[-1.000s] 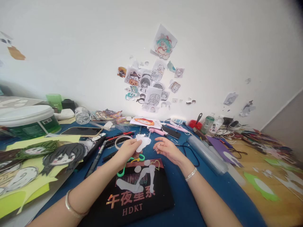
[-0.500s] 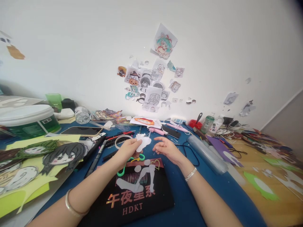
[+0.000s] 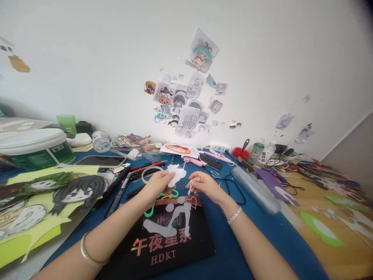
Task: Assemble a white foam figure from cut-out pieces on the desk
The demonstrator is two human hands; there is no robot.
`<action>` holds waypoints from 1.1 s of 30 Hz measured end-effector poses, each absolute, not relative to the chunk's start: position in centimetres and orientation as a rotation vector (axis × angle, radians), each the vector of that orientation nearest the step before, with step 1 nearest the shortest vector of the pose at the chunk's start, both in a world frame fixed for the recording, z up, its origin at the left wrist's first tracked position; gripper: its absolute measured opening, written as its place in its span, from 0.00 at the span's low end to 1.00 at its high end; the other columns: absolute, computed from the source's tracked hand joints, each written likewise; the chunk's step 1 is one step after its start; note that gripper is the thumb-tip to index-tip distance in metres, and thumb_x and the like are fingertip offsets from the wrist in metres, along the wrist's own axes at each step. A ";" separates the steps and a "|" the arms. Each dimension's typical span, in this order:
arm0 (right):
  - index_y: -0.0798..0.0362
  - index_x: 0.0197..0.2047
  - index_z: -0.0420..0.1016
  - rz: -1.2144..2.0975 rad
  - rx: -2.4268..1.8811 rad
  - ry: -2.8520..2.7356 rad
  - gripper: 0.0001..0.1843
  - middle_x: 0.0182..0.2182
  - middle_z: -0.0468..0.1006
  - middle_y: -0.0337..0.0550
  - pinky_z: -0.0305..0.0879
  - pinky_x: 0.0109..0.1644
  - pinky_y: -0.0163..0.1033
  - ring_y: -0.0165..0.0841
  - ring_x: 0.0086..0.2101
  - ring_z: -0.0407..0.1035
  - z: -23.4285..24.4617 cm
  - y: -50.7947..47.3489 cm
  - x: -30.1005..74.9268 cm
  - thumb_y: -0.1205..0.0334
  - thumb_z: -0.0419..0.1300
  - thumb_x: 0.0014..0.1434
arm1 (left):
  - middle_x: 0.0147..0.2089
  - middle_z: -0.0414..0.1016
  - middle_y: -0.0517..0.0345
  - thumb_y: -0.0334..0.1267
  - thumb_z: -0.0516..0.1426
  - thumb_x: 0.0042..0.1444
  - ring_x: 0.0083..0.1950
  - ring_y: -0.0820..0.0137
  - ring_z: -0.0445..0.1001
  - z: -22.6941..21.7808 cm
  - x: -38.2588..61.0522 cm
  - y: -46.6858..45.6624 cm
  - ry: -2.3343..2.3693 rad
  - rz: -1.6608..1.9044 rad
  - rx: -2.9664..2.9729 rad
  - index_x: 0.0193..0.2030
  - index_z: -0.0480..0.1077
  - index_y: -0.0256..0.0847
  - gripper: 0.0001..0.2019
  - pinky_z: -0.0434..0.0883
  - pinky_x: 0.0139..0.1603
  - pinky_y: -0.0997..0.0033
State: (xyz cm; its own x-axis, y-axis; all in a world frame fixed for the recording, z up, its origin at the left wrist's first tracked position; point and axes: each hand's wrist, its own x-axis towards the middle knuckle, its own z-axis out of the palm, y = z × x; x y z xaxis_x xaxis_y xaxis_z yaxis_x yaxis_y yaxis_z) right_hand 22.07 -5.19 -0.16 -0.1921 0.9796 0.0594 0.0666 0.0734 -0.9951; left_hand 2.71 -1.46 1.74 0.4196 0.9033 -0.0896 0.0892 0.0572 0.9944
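Seen from my remote station: over a crowded blue table (image 3: 233,249), the left hand (image 3: 159,182) pinches a white cutout (image 3: 177,174), closed on its edge. Close beside it, the right hand (image 3: 204,184) nips a small white scrap (image 3: 189,189) between thumb and forefinger. Green-handled scissors (image 3: 154,204) lie idle under the left hand. I judge the cutout already trimmed free. A grey figure shape (image 3: 169,221) lies on the black board (image 3: 175,249) nearer me than both hands.
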 end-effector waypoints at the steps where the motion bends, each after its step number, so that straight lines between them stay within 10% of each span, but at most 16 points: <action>1: 0.55 0.37 0.64 1.246 -1.113 -1.444 0.14 0.30 0.78 0.44 0.62 0.29 0.30 0.25 0.24 0.68 -0.1 -5.2 22.0 0.57 0.61 0.50 | 0.14 0.63 0.64 0.52 0.54 0.45 0.15 0.78 0.59 1.7 2.7 -1.4 0.973 0.792 1.387 0.20 0.63 0.38 0.18 0.57 0.18 0.78; 15: 0.55 0.33 0.66 0.963 -1.091 -1.579 0.12 0.30 0.70 0.41 0.58 0.27 0.30 0.25 0.25 0.61 0.8 -5.3 23.2 0.54 0.55 0.56 | 0.17 0.66 0.63 0.55 0.55 0.42 0.16 0.77 0.61 1.6 2.7 -1.8 0.961 0.632 1.416 0.22 0.61 0.39 0.19 0.57 0.19 0.77; 22: 0.53 0.32 0.66 0.472 -1.031 -2.109 0.12 0.39 0.66 0.44 0.57 0.50 0.41 0.33 0.43 0.60 3.4 -7.1 22.9 0.58 0.48 0.62 | 0.16 0.66 0.62 0.56 0.55 0.42 0.14 0.78 0.58 2.0 2.8 -3.0 0.845 0.311 1.554 0.20 0.63 0.38 0.20 0.53 0.16 0.77; 33: 0.53 0.33 0.69 -0.024 -0.833 -2.781 0.09 0.42 0.63 0.42 0.55 0.48 0.37 0.32 0.43 0.54 7.5 -8.0 18.2 0.64 0.49 0.62 | 0.17 0.63 0.62 0.37 0.53 0.43 0.17 0.78 0.58 0.9 2.8 -3.0 0.667 0.231 1.382 0.21 0.63 0.38 0.06 0.53 0.17 0.78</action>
